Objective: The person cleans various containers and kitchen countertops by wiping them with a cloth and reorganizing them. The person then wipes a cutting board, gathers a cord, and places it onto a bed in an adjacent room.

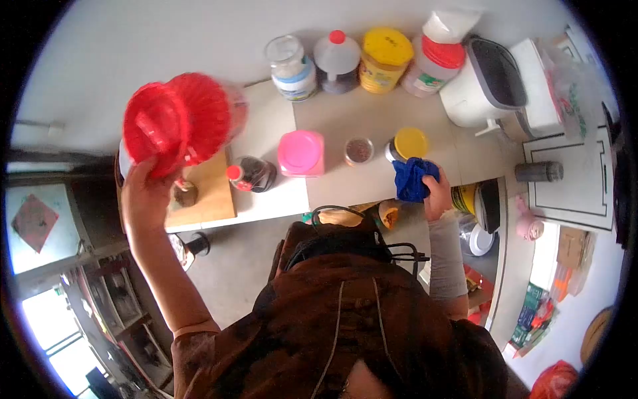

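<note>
"Cloth [411, 178], deep blue and crumpled: where do we have it?"

"In our right hand [435, 195], with the fingers curled round one side and the thumb pressed in, so the fabric is bunched in our grip. It sits just in front of a small jar with a round yellow lid [410, 143]; whether the two touch, we cannot tell."

"And our left hand [147, 186]?"

"It pinches the lower rim of a round, bright red plastic piece [154, 126], raised near the left end of the pale tiled counter [345, 189]. Some of our fingers are hidden behind it."

"What about the second red, ribbed shape [203, 113] just beside it?"

"It overlaps the first from where we look, with something clear and blurred at its right edge. We cannot tell if they are joined."

"What stands between our hands?"

"From left to right, we see a flat tan wooden board [212, 199], a dark bottle with a red cap [256, 175], a squarish container with a pink lid [300, 153] and a small round clear jar with reddish-brown contents [359, 151]."

"And behind those?"

"Along the wall we have a yellow plastic tub [384, 61], and beside it a clear tub with a red lid [432, 66]."
</note>
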`<act>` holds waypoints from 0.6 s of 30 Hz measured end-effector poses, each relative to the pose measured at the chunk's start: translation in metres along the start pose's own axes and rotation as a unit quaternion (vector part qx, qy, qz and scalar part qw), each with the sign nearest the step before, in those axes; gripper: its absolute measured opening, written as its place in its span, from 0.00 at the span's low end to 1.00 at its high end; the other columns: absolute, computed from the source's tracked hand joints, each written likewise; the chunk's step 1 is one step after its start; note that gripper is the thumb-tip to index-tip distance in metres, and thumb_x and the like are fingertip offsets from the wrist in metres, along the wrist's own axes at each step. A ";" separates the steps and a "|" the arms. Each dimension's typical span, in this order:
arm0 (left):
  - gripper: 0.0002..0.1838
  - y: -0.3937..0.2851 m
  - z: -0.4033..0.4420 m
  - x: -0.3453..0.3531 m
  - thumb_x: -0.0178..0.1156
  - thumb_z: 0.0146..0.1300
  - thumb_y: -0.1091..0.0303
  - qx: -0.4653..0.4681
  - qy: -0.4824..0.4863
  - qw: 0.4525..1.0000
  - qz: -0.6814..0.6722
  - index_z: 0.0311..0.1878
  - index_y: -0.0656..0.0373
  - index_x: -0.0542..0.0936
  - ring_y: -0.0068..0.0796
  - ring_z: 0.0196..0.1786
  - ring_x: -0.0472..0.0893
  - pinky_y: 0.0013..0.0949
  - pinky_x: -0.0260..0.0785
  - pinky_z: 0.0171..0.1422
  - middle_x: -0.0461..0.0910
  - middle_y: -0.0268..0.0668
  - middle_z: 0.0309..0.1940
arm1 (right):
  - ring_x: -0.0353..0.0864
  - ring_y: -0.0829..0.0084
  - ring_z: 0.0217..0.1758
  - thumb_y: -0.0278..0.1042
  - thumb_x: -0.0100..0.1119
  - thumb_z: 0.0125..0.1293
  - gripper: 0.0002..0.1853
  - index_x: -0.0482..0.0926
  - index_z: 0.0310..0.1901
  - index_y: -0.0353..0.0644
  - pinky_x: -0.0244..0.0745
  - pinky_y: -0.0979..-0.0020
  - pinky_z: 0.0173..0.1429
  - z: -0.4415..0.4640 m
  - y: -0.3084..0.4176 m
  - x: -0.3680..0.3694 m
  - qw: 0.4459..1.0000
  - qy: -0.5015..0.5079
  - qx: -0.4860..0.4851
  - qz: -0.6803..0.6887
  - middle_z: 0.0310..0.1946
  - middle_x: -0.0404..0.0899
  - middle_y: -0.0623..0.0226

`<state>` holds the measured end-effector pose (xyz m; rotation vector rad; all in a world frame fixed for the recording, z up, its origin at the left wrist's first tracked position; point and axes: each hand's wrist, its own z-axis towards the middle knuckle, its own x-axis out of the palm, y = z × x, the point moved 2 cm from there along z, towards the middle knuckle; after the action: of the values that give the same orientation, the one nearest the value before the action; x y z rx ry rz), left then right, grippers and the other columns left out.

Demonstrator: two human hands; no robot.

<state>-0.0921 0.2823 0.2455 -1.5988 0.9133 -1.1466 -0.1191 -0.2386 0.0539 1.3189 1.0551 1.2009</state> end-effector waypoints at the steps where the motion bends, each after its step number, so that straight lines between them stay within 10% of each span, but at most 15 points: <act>1: 0.18 0.014 0.005 0.022 0.49 0.64 0.77 0.025 0.019 0.997 0.065 0.57 0.73 0.68 0.48 0.55 0.78 0.49 0.77 0.58 0.74 0.52 0.53 | 0.76 0.70 0.48 0.29 0.52 0.60 0.20 0.72 0.54 0.34 0.72 0.70 0.56 0.001 0.005 -0.007 0.999 0.010 -0.038 -0.003 0.44 0.77 0.62; 11: 0.18 0.147 -0.003 0.351 0.46 0.69 0.72 -0.196 0.252 0.948 -0.022 0.60 0.69 0.69 0.44 0.53 0.80 0.43 0.77 0.56 0.76 0.50 0.54 | 0.77 0.70 0.49 0.25 0.56 0.62 0.17 0.74 0.53 0.35 0.71 0.70 0.58 0.021 0.062 -0.111 0.953 -0.271 0.044 0.128 0.47 0.77 0.62; 12: 0.18 0.164 -0.002 0.372 0.45 0.70 0.71 -0.221 0.267 0.937 -0.044 0.60 0.68 0.68 0.44 0.53 0.80 0.43 0.78 0.55 0.76 0.50 0.54 | 0.76 0.70 0.50 0.27 0.57 0.64 0.17 0.74 0.55 0.36 0.71 0.70 0.59 0.022 0.066 -0.127 0.975 -0.206 -0.087 -0.016 0.48 0.77 0.62; 18: 0.18 0.303 -0.024 0.475 0.46 0.71 0.70 -0.332 0.281 0.899 -0.052 0.61 0.68 0.66 0.44 0.49 0.81 0.42 0.82 0.48 0.76 0.50 0.53 | 0.76 0.69 0.53 0.25 0.58 0.61 0.22 0.72 0.58 0.42 0.70 0.70 0.60 0.037 0.059 -0.192 0.950 -0.299 -0.049 -0.078 0.50 0.77 0.61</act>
<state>0.0061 -0.2489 0.0828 -1.8868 1.7616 -1.5112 -0.1065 -0.4388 0.0942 1.3694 0.6331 0.6558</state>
